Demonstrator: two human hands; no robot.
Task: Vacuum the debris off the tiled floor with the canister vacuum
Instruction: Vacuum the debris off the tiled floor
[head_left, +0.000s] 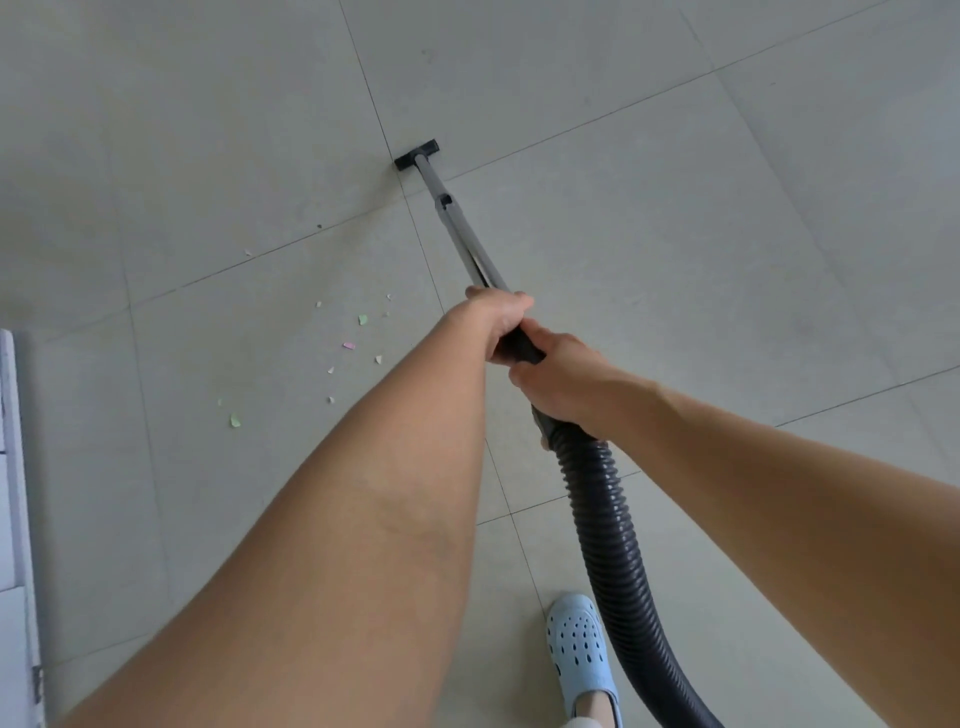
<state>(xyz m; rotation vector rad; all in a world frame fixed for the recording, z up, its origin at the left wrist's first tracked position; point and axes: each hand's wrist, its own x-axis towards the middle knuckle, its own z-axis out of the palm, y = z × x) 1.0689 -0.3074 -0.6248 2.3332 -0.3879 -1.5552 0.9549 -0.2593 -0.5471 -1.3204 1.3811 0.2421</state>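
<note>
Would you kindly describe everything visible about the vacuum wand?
The vacuum wand is a slim grey metal-looking tube with a collar partway along, slanting down and away to a small black floor nozzle resting on the tiled floor. The left hand and right hand grip its dark handle, which joins a ribbed black hose.

Two hands (501, 325); one wand (457, 228); one hose (608, 525); roughly ten scraps (349, 345).

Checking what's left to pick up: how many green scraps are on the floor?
2 clear green scraps: one left of the wand near the left hand, one nearer, further left. A fainter speck may be a third; the arms could hide more.
</note>
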